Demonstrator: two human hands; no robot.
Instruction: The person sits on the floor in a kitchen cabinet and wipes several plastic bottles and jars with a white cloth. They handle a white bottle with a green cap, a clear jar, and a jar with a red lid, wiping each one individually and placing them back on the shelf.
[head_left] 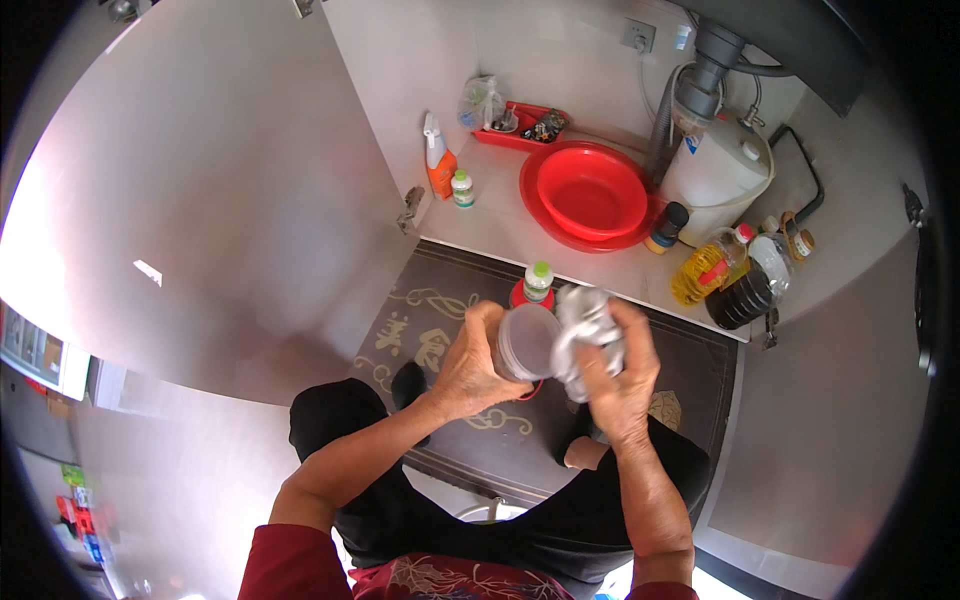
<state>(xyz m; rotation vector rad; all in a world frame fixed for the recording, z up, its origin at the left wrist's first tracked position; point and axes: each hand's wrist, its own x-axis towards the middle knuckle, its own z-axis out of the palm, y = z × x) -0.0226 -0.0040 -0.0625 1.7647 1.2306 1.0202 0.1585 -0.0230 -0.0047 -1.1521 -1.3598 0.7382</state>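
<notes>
Round-rimmed and translucent, a plastic container (530, 342) sits in the grip of my left hand (468, 365), its fingers and thumb curled about the side. Close beside its right edge, my right hand (625, 375) clutches a crumpled white and grey cloth (586, 335), slightly blurred. Just beyond the container stands a small white bottle with a green cap (539, 282). Something red (518, 293) shows under and around that bottle, partly hidden by the container and my hands.
Inside the open cabinet are stacked red basins (592, 192), a red tray (520, 128), an orange spray bottle (439, 160) and another green-capped bottle (462, 189). Oil bottle (708, 268), dark liquid bottle (742, 297) and white tank (715, 170) stand right. A patterned mat (480, 440) lies below.
</notes>
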